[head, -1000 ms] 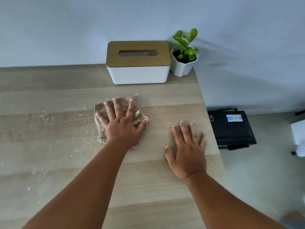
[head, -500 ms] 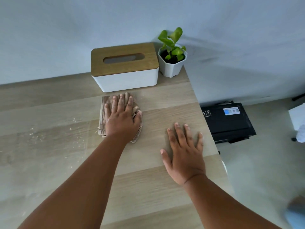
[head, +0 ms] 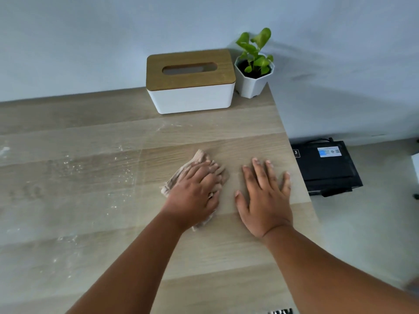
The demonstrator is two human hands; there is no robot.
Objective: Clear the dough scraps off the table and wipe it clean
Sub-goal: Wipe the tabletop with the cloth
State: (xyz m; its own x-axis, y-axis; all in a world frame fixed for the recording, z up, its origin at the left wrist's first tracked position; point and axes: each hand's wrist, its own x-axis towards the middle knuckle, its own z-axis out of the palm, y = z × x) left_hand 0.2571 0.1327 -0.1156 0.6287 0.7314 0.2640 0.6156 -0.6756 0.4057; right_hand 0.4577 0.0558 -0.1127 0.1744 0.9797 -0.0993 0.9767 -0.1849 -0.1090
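The left hand (head: 195, 196) presses down on a cloth (head: 199, 164) on the table (head: 90, 223), its fingers lying loosely bent over the fabric with the tips slightly tucked into the folds; the picture is blurred there, so I cannot tell whether the hand grips the cloth or only presses it flat. The cloth is beige, bunched and creased, with one corner sticking out beyond the fingers and a frayed bit showing under the wrist. It lies toward the right edge of the table, well apart from the far edge.

The right hand (head: 265, 200) lies flat on the bare wood just beside the cloth, fingers straight and spread, holding nothing, close to the right edge.

White flour specks and smears (head: 122, 168) are scattered over the table left of the cloth.

At the far right corner stand a tissue box (head: 192, 91) with a wooden lid and a potted plant (head: 254, 71), side by side.
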